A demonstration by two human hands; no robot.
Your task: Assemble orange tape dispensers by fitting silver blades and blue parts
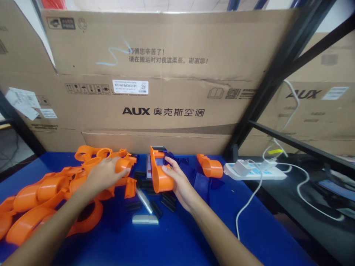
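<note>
Currently, R hand (181,183) grips 1 orange part (161,180), fingers closed; L hand (103,174) half-curls fingers over orange pile (51,188), hold unclear; much apparently remains, finished no. unclear.

Head camera: worn on the person's head, the single view, looking from the near side of the desk (172,244).
Facing: forward and down, almost square to the printed cardboard (166,85) across the far side.
Orange parts (51,187): close by, seen from above, left of the middle.
Forearms (216,229): run in from the near edge, closest to the lens.
Power strip (256,173): right, seen at a slant.
</note>
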